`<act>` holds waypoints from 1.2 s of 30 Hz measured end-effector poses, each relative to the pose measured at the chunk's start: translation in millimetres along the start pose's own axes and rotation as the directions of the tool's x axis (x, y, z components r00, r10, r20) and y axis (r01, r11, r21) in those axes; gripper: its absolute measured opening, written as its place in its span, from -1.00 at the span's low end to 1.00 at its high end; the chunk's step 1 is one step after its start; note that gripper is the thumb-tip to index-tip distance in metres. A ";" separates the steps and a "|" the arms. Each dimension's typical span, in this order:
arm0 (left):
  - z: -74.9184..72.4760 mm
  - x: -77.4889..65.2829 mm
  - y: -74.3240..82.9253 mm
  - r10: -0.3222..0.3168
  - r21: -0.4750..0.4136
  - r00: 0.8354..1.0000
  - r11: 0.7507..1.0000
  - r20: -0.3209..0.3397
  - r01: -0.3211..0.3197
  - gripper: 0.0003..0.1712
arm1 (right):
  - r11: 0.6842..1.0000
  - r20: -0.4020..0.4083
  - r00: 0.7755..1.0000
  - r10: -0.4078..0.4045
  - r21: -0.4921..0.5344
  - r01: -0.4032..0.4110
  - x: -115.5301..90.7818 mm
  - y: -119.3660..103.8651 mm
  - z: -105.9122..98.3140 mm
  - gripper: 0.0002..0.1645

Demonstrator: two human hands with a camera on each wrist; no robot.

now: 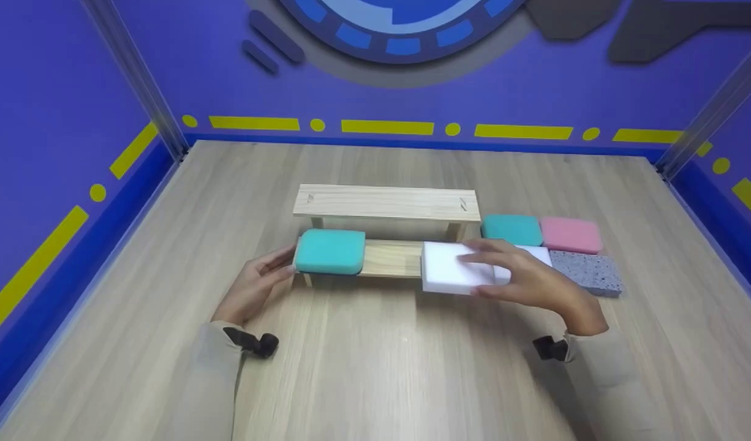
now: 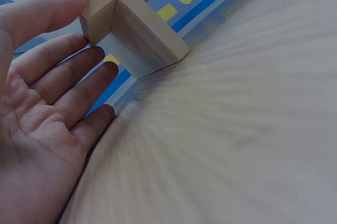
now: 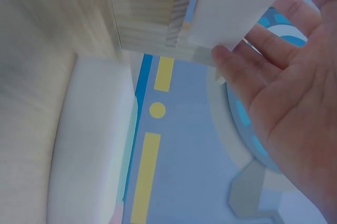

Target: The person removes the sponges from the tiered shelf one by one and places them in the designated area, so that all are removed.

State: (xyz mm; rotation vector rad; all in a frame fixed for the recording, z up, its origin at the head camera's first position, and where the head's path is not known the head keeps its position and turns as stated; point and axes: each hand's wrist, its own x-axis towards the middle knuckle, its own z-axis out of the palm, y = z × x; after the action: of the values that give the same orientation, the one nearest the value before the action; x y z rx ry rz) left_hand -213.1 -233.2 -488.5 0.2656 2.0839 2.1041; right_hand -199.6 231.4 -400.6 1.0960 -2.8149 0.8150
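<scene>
A small two-step wooden rack [image 1: 391, 257] stands mid-table, a teal sponge [image 1: 331, 251] with a dark underside lying on the left of its lower step. My left hand [image 1: 256, 282] is at that step's left end; in the left wrist view its thumb [image 2: 58, 13] and index fingertip pinch the board's end, the other fingers extended below. My right hand [image 1: 513, 275] holds a white sponge [image 1: 449, 266] between thumb and fingers over the right end of the lower step. From the right wrist view, this white sponge [image 3: 231, 8] sits close over the board.
Right of the rack lie another teal sponge [image 1: 511, 230], a pink sponge [image 1: 570, 235], a second white sponge [image 1: 538, 253] partly behind my right hand, and a speckled grey sponge [image 1: 587, 272]. The rack's bare upper step [image 1: 384, 202] is behind. Blue printed walls [image 1: 375, 104] enclose the table.
</scene>
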 end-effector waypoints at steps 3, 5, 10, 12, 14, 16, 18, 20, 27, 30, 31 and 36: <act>0.4 0.1 0.2 0.000 0.002 1.000 1.000 -0.003 0.000 -0.31 | 1.000 -0.003 1.000 -0.001 -0.010 0.001 -4.8 2.3 -2.6 -0.43; 0.7 -0.1 0.5 -0.001 0.001 1.000 1.000 -0.003 0.001 -0.31 | 1.000 -0.003 1.000 0.003 -0.013 -0.003 -8.0 3.4 -4.1 -0.42; 1.3 -0.6 1.2 -0.017 -0.012 1.000 1.000 -0.014 0.017 -0.32 | 0.999 0.009 0.999 0.033 -0.013 -0.033 -15.3 4.9 -7.3 -0.40; 1.1 -0.8 1.6 -0.017 -0.005 1.000 1.000 -0.012 0.017 -0.31 | 0.999 0.013 0.999 0.046 -0.009 -0.045 -17.6 5.5 -8.5 -0.40; 1.0 -0.8 1.6 -0.020 -0.005 1.000 1.000 -0.014 0.020 -0.31 | 0.999 0.014 0.998 0.054 -0.003 -0.054 -19.6 6.2 -10.0 -0.38; 0.8 -0.9 1.6 -0.022 -0.009 1.000 1.000 -0.011 0.022 -0.31 | 0.998 0.014 0.998 0.057 0.003 -0.057 -21.5 7.5 -11.3 -0.38; 0.8 -0.9 1.4 -0.024 -0.022 1.000 0.999 -0.010 0.024 -0.31 | 0.998 0.011 0.998 0.056 0.002 -0.056 -23.4 9.0 -12.5 -0.38; 0.9 -1.1 1.8 -0.024 -0.029 1.000 0.999 -0.005 0.024 -0.30 | 0.999 0.006 0.999 0.054 -0.006 -0.054 -25.8 10.7 -13.4 -0.38; 0.6 -1.5 2.2 -0.014 -0.012 1.000 1.000 -0.006 0.014 -0.32 | 0.998 -0.015 0.999 0.046 -0.031 -0.047 -33.8 16.1 -14.6 -0.39; 0.7 -1.8 2.2 -0.010 -0.004 1.000 1.000 -0.008 0.010 -0.33 | 0.998 -0.005 0.998 0.068 -0.010 -0.068 -36.9 17.4 -14.9 -0.39; 0.8 -1.8 2.2 -0.010 -0.004 1.000 1.000 -0.006 0.010 -0.33 | 0.997 -0.001 0.997 0.077 0.000 -0.077 -38.0 17.8 -15.0 -0.39; 1.7 -0.7 2.5 -0.012 -0.005 1.000 1.000 -0.006 0.012 -0.32 | 0.994 0.012 0.994 0.107 0.018 -0.107 -43.3 19.4 -16.8 -0.39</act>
State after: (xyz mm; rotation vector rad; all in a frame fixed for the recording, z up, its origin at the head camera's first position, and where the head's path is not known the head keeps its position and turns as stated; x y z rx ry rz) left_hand -212.0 -231.7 -485.9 0.2463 2.0782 2.1051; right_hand -182.1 278.5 -403.4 0.9622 -2.9032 0.8462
